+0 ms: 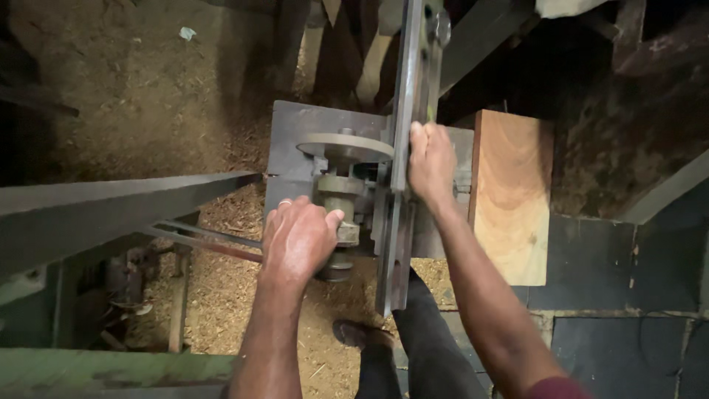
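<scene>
Down by your feet, sawdust [221,295] covers the floor, so plant your shoe [354,334] flat before you bear on anything. Just above it your left hand [297,238] is closed tight around a stubby grey handle [346,230] on the side of the metal mechanism [325,159]; the fingers are curled fully round with the thumb lying over the top, a ring on one finger. Keep that wrist straight behind the handle and turn with the forearm, not the fingertips (a loose grip looks likely to slip on greasy steel). Your right hand [430,161] wraps the edge of the tall upright steel bar [405,140], fingers folded over its far side, thumb hidden, so how hard it clamps is not clear. Use it only to steady the bar, and keep the fingers away from the round disc [346,146] beside it. Beyond, a pale wooden board [511,199] stands just right of the bar.
</scene>
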